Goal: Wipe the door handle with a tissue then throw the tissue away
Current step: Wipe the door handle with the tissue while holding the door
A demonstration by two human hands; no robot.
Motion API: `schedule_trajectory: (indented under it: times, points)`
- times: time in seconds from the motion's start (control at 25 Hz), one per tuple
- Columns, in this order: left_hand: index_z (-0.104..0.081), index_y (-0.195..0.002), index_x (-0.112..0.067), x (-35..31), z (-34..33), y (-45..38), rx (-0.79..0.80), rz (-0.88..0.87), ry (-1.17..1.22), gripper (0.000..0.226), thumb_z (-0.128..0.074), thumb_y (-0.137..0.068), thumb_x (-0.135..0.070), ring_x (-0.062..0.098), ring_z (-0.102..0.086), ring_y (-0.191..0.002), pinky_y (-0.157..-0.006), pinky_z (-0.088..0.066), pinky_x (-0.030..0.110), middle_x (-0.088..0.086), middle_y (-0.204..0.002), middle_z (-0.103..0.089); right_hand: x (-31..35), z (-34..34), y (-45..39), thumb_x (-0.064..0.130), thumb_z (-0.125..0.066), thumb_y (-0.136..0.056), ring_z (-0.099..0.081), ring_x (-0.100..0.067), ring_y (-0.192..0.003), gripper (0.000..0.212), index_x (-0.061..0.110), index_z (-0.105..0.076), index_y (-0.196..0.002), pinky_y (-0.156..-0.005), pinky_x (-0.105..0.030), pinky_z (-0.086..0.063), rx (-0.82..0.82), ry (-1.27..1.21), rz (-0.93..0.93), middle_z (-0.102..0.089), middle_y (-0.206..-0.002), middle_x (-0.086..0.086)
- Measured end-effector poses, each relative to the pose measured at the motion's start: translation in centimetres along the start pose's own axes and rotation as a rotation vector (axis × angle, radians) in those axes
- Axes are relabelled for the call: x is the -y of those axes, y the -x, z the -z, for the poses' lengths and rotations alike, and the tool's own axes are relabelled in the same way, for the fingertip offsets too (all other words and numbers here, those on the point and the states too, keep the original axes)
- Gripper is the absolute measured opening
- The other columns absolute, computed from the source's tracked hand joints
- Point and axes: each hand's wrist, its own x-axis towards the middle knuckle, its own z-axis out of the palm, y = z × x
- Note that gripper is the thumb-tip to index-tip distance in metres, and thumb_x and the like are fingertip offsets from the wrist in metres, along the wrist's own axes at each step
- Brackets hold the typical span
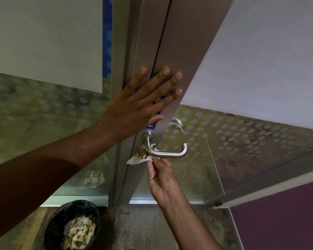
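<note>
A brushed-metal lever door handle (172, 153) sticks out from the grey door frame (172, 51) at the centre. A white tissue (140, 158) with brown stains is wrapped around the handle's neck, just left of the lever. My right hand (161, 179) reaches up from below and pinches the tissue's lower right edge between thumb and fingertips. My left hand (143, 103) lies flat on the door frame above the handle, fingers spread, partly covering a blue sign.
A black mesh waste bin (52, 224) stands on the floor at lower left, holding several crumpled stained tissues. Frosted glass panels with dot patterns flank the door. A purple panel (287, 217) sits at lower right.
</note>
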Motion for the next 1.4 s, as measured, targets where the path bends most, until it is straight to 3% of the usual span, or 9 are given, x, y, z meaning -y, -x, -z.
schedule_trajectory:
  times: [0.12,0.48,0.6,0.72,0.84,0.92,1.08,1.24,1.4]
  points:
    - [-0.008,-0.175,-0.018,0.0,0.2,-0.1,0.011,-0.001,-0.006,0.093,-0.050,-0.106,-0.064,0.035,-0.016,-0.166,-0.133,0.010,0.058,0.013,-0.181,-0.012,0.9,1.4,0.3,-0.013,-0.052,-0.100,-0.078,-0.020,-0.083,0.017,0.001,-0.062,-0.104,-0.084,-0.034,-0.062,0.005,-0.019,-0.031,-0.075,-0.094,-0.017]
    - [-0.009,-0.175,-0.018,0.2,1.9,-0.5,0.121,0.015,0.129,0.091,-0.056,-0.106,-0.054,0.036,-0.004,-0.168,-0.133,0.006,0.058,0.014,-0.183,-0.010,2.3,2.2,2.2,-0.011,-0.051,-0.102,-0.080,-0.022,-0.074,0.017,0.001,-0.060,-0.110,-0.075,-0.030,-0.064,-0.042,-0.004,-0.065,-0.076,-0.092,-0.020]
    - [-0.042,-0.165,-0.013,-0.5,3.5,2.0,0.021,0.088,0.482,0.063,-0.058,-0.109,-0.036,0.035,-0.030,-0.163,-0.136,-0.017,0.048,0.017,-0.175,-0.033,2.5,3.5,4.2,-0.012,-0.054,-0.097,-0.081,-0.025,-0.072,0.024,0.000,-0.062,-0.116,-0.075,-0.031,-0.063,-0.028,-0.005,-0.092,-0.078,-0.093,-0.023]
    - [-0.072,-0.131,-0.022,-6.0,5.8,8.4,0.176,0.667,1.109,0.025,-0.061,-0.108,-0.024,0.007,-0.060,-0.124,-0.111,-0.042,0.011,0.009,-0.144,-0.060,3.0,4.0,5.8,-0.010,-0.062,-0.080,-0.082,-0.025,-0.075,0.033,-0.007,-0.067,-0.112,-0.080,-0.033,-0.061,0.035,-0.011,-0.095,-0.080,-0.093,-0.023]
    - [-0.076,-0.121,-0.024,-12.0,8.2,12.2,0.872,1.686,1.943,0.028,-0.055,-0.109,-0.038,0.014,-0.072,-0.113,-0.092,-0.058,0.031,0.018,-0.143,-0.070,3.3,3.9,6.5,-0.007,-0.062,-0.078,-0.082,-0.022,-0.073,0.030,-0.007,-0.069,-0.108,-0.080,-0.029,-0.060,0.063,0.004,-0.096,-0.080,-0.092,-0.021]
    - [-0.070,-0.136,-0.007,-14.2,9.0,13.5,1.094,1.991,2.385,0.057,-0.049,-0.107,-0.052,0.035,-0.074,-0.123,-0.101,-0.059,0.046,0.026,-0.142,-0.071,3.4,3.7,6.5,-0.008,-0.058,-0.089,-0.081,-0.021,-0.070,0.019,-0.005,-0.069,-0.105,-0.071,-0.025,-0.063,0.049,0.033,-0.109,-0.080,-0.088,-0.020]
    - [-0.066,-0.132,0.003,-13.9,9.2,12.4,0.666,2.196,2.591,0.046,-0.066,-0.095,-0.024,0.030,-0.083,-0.104,-0.078,-0.070,0.038,0.026,-0.126,-0.078,3.8,3.8,5.6,-0.008,-0.051,-0.102,-0.080,-0.018,-0.070,0.017,0.000,-0.065,-0.105,-0.066,-0.022,-0.064,-0.048,0.077,-0.031,-0.079,-0.088,-0.016]
    - [-0.068,-0.128,0.003,-12.4,9.0,10.7,0.638,2.092,2.276,0.040,-0.071,-0.089,0.011,0.021,-0.085,-0.092,-0.067,-0.067,0.025,0.019,-0.113,-0.084,3.5,4.7,4.9,-0.013,-0.057,-0.097,-0.074,-0.015,-0.077,0.027,0.013,-0.058,-0.096,-0.067,-0.023,-0.065,-0.141,0.239,0.332,-0.071,-0.088,-0.010]
    - [-0.076,-0.116,-0.003,-12.2,10.5,8.3,0.542,1.941,2.151,0.029,-0.070,-0.093,0.013,0.020,-0.085,-0.093,-0.071,-0.067,0.023,0.011,-0.104,-0.087,2.6,4.8,5.6,-0.008,-0.071,-0.090,-0.073,-0.015,-0.082,0.030,0.021,-0.061,-0.089,-0.074,-0.025,-0.059,-0.144,0.662,0.788,-0.078,-0.089,-0.012]
